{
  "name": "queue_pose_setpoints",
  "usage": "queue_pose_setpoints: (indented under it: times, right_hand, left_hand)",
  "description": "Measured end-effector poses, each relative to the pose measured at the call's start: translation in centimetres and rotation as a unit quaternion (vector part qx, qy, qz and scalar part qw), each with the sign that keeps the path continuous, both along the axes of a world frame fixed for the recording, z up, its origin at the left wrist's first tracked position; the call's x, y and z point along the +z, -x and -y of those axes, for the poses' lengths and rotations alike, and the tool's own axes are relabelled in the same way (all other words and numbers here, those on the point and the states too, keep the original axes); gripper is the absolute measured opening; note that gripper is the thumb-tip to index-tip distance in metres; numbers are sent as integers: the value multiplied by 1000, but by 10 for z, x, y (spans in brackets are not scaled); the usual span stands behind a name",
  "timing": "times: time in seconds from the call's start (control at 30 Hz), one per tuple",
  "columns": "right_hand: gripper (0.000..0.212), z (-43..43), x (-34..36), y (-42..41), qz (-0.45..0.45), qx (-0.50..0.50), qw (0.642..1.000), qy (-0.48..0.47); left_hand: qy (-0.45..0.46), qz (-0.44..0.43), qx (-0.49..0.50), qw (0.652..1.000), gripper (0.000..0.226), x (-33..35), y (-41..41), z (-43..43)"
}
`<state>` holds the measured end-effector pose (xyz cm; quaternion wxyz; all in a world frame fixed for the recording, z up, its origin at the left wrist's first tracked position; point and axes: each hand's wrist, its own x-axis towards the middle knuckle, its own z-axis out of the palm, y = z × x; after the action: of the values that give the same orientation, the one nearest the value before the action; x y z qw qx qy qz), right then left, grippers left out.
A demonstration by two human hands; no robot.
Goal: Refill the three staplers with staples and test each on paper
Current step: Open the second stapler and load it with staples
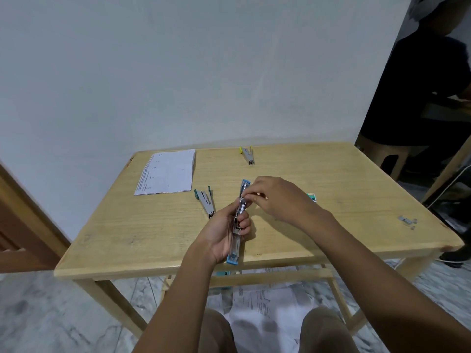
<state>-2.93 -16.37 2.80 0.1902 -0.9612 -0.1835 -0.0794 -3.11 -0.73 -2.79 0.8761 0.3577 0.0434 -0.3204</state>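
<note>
Gripping the light-blue plastic stapler (235, 248), which is swung open flat, your left hand (224, 234) has its fingers curled round the middle of it. It holds the stapler just above the near edge of the pale wooden table (153, 238). Your right hand (277, 197) sits just beyond the left one, fingertips pinched together on the stapler's metal channel. Whether a strip of staples sits between those fingertips, I can't quite make out; it's too small.

Just left of your left hand, a green-tipped metal stapler (205, 201) lies on the table, opened in a V. Well beyond your right hand, near the far edge, a yellow-tipped metal stapler (247, 154) also lies open. Off to the far left of both hands rests a stack of white printed paper (167, 174). A small teal staple box (311, 197) peeks out behind your right hand. Well to the right of that hand lie loose grey staple strips (407, 222). Under your forearms, scattered white sheets (267, 301) cover the floor.
</note>
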Motion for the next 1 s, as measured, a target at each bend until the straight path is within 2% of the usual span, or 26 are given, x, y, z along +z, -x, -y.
queue_pose_setpoints:
  times: [0.23,0.4,0.43,0.5,0.57,0.63,0.83,1.0]
  right_hand:
    - [24,-3,10,-2,-14,1,998,67]
    - [26,-8,10,-3,17,-12,994,107]
    - [27,-9,9,-3,22,-20,995,91]
    - [27,-8,6,-4,14,-47,999,1]
    - [18,-7,1,-5,-4,-79,992,-96]
    - [11,-6,-6,-6,-12,-100,984,-146]
    - [5,-11,-27,-3,-15,-113,961,-251]
    - [4,-15,-32,-1,-6,-118,961,-249]
  left_hand:
    - [-2,4,5,1000,22,1,1,0]
    - [-10,5,10,1000,22,0,1,0]
    - [-8,5,11,1000,21,0,0,0]
    - [-6,4,13,1000,19,0,0,0]
    - [-3,1,12,1000,19,-1,0,0]
    - [0,-2,8,1000,20,-3,-2,0]
    - [18,-7,5,1000,24,-5,-4,0]
    - [8,-7,-7,1000,42,-11,-8,0]
